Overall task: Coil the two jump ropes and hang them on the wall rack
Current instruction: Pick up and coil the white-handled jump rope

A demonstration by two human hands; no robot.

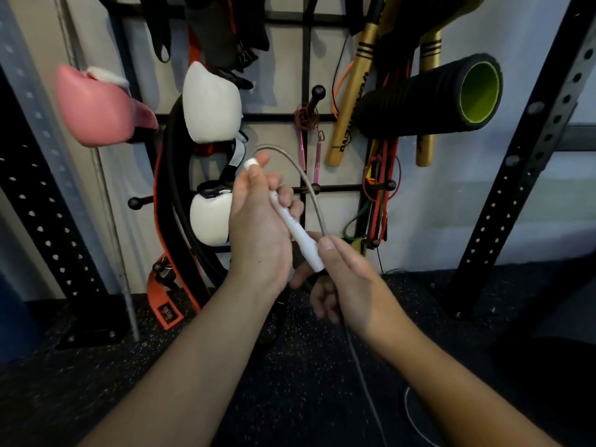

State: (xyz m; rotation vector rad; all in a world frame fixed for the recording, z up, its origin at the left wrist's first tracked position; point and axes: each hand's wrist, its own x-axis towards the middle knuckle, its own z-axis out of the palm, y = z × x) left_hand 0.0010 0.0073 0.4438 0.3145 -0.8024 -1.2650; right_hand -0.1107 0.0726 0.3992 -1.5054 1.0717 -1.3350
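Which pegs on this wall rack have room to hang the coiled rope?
The ball-tipped peg left of the lower white glove looks bare. The centre peg already holds the pink-handled rope. Crowded right: foam roller, gold bats, bands.

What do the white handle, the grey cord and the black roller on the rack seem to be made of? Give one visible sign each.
Handle: likely smooth matte plastic, evenly white and rigid.
Cord: probably plastic-coated wire, thin and holding a springy arc.
Roller: apparently ridged foam, with a hollow green core.
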